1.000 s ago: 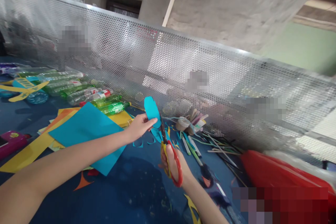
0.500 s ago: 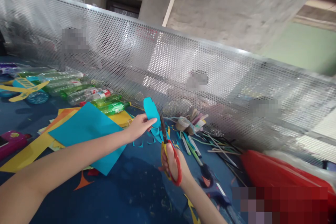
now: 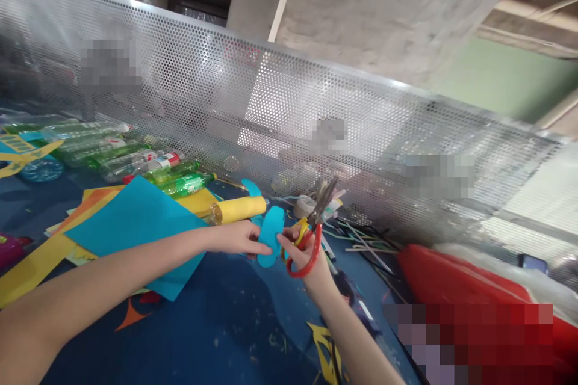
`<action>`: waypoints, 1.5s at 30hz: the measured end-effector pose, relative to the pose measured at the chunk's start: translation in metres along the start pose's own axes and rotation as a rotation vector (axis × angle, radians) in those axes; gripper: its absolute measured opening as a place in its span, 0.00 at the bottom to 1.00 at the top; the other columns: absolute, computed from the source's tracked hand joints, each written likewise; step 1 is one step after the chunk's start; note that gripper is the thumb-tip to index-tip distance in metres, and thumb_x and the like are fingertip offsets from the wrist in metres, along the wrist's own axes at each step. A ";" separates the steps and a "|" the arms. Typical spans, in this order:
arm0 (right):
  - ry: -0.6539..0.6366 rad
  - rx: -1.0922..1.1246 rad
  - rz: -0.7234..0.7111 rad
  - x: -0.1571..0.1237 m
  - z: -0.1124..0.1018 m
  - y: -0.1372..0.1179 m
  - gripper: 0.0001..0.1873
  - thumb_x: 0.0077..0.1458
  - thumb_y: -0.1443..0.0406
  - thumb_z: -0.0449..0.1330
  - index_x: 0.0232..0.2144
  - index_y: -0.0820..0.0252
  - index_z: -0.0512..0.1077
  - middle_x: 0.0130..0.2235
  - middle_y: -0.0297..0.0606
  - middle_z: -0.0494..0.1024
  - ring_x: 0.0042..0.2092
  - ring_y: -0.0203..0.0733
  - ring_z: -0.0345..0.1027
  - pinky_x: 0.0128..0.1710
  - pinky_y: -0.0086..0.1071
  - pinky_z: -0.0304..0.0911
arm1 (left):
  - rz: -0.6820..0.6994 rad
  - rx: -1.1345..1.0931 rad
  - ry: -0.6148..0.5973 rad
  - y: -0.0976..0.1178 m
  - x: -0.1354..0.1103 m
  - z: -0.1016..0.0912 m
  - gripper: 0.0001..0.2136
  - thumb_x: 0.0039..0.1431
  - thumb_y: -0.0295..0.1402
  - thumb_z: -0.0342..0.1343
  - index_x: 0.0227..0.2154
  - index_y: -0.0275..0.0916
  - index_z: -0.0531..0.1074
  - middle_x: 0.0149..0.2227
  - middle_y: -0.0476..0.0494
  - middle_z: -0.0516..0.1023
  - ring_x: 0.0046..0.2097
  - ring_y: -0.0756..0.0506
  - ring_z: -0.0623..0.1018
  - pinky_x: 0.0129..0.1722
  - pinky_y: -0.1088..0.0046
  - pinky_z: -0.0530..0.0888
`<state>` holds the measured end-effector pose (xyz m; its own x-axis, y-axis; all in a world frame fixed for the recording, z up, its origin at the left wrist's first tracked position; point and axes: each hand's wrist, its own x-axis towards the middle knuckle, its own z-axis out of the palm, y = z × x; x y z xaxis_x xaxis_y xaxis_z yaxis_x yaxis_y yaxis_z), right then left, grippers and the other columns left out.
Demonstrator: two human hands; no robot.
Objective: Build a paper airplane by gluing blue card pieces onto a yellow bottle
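A rounded strip of blue paper [image 3: 271, 230] is pinched in my left hand [image 3: 244, 238], thumb on its near face. My right hand [image 3: 311, 258] grips a pair of scissors [image 3: 326, 200] by the red and yellow handles, with the blades pointing up and away to the right. A fingertip of that hand also touches the strip's right edge. Just beyond my left hand lies a bottle wrapped in yellow paper [image 3: 239, 209], with a curved blue paper piece [image 3: 251, 187] at its far side. Under my left forearm spreads a large blue sheet [image 3: 130, 222].
Several plastic bottles [image 3: 135, 159] lie at the back left, near a yellow paper cutout [image 3: 34, 153]. A perforated metal panel [image 3: 198, 78] stands behind. A glue gun [image 3: 359, 304] is partly behind my right forearm. Red plastic [image 3: 460, 277] bulges at the right.
The blue strip has come down and closer, meeting my right fingers. The scissors have swung away from it to the right. The yellow-wrapped bottle now shows beyond my left hand.
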<state>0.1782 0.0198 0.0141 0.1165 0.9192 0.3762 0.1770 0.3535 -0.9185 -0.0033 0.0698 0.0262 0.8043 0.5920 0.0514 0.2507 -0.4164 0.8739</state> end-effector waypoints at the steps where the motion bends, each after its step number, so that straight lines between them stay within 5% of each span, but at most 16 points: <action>1: -0.005 0.039 -0.003 0.000 0.001 0.001 0.21 0.39 0.57 0.66 0.23 0.56 0.55 0.25 0.28 0.68 0.22 0.32 0.59 0.23 0.29 0.58 | 0.004 0.010 -0.009 0.000 0.000 0.000 0.17 0.49 0.48 0.55 0.25 0.35 0.72 0.21 0.48 0.72 0.25 0.50 0.71 0.25 0.76 0.65; 6: 0.018 0.072 -0.075 0.001 0.003 0.000 0.20 0.40 0.59 0.66 0.22 0.56 0.55 0.23 0.27 0.65 0.23 0.31 0.60 0.24 0.27 0.59 | 0.079 -0.142 0.093 0.001 0.005 0.001 0.16 0.51 0.47 0.54 0.32 0.36 0.70 0.24 0.50 0.69 0.26 0.51 0.69 0.25 0.77 0.64; 12: -0.007 0.043 -0.055 0.001 0.003 -0.001 0.23 0.38 0.55 0.66 0.22 0.56 0.55 0.23 0.28 0.66 0.23 0.33 0.61 0.23 0.29 0.60 | 0.135 -0.136 0.342 0.006 0.007 -0.001 0.12 0.53 0.39 0.52 0.21 0.37 0.64 0.20 0.56 0.58 0.23 0.54 0.59 0.23 0.77 0.56; 18: 0.035 -0.029 -0.038 0.007 -0.005 0.002 0.22 0.39 0.53 0.65 0.20 0.56 0.55 0.24 0.33 0.70 0.28 0.37 0.66 0.29 0.32 0.63 | 0.115 0.127 0.195 0.003 0.004 -0.007 0.07 0.53 0.34 0.50 0.26 0.37 0.68 0.21 0.55 0.61 0.24 0.53 0.61 0.24 0.77 0.57; 22: -0.073 -0.013 0.004 0.009 -0.008 0.009 0.23 0.35 0.55 0.67 0.19 0.56 0.56 0.24 0.34 0.72 0.31 0.41 0.69 0.30 0.33 0.64 | 0.158 0.276 0.056 -0.002 0.003 -0.007 0.07 0.53 0.34 0.50 0.30 0.38 0.71 0.24 0.53 0.66 0.26 0.52 0.64 0.25 0.78 0.59; 25: -0.121 0.025 0.023 0.008 -0.008 0.016 0.21 0.35 0.58 0.68 0.20 0.56 0.57 0.23 0.32 0.72 0.27 0.37 0.67 0.27 0.31 0.62 | 0.137 0.282 0.063 -0.004 0.003 -0.009 0.09 0.52 0.36 0.53 0.34 0.39 0.73 0.27 0.50 0.71 0.29 0.51 0.68 0.28 0.78 0.62; 30: -0.137 0.054 0.029 0.010 -0.011 0.017 0.19 0.35 0.62 0.67 0.20 0.57 0.57 0.21 0.29 0.70 0.22 0.32 0.61 0.23 0.28 0.58 | 0.081 0.040 0.231 -0.010 0.008 -0.021 0.12 0.45 0.37 0.60 0.35 0.39 0.74 0.31 0.47 0.76 0.34 0.48 0.73 0.34 0.74 0.67; 34: -0.160 0.141 0.074 0.010 -0.008 0.012 0.21 0.33 0.61 0.68 0.20 0.57 0.57 0.20 0.27 0.68 0.20 0.30 0.58 0.20 0.28 0.56 | -0.014 -0.443 0.441 -0.013 0.013 -0.024 0.16 0.42 0.38 0.64 0.36 0.40 0.73 0.33 0.47 0.76 0.35 0.48 0.75 0.36 0.73 0.69; 38: -0.057 0.263 0.094 0.002 0.001 0.005 0.21 0.35 0.62 0.68 0.22 0.57 0.57 0.23 0.27 0.68 0.23 0.32 0.62 0.23 0.28 0.59 | -0.026 -0.915 0.316 -0.007 0.013 -0.014 0.21 0.47 0.47 0.58 0.38 0.35 0.72 0.37 0.39 0.77 0.37 0.45 0.76 0.42 0.67 0.70; 41: 0.020 0.297 0.089 -0.004 0.006 0.000 0.21 0.38 0.62 0.68 0.24 0.56 0.56 0.26 0.27 0.69 0.24 0.32 0.63 0.26 0.27 0.60 | 0.032 -0.871 0.205 0.000 0.010 -0.004 0.20 0.46 0.44 0.61 0.37 0.34 0.73 0.38 0.37 0.77 0.39 0.44 0.76 0.43 0.65 0.70; 45: -0.003 0.232 0.175 -0.006 0.008 -0.002 0.22 0.38 0.52 0.66 0.24 0.56 0.58 0.29 0.33 0.72 0.30 0.37 0.67 0.32 0.31 0.64 | 0.022 -0.730 0.294 0.004 0.008 0.002 0.14 0.45 0.37 0.63 0.33 0.33 0.74 0.35 0.40 0.78 0.35 0.46 0.77 0.40 0.67 0.72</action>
<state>0.1690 0.0149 0.0132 0.1229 0.9700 0.2096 -0.0742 0.2196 -0.9728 0.0051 0.0715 0.0293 0.6039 0.7895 0.1093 -0.2629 0.0679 0.9624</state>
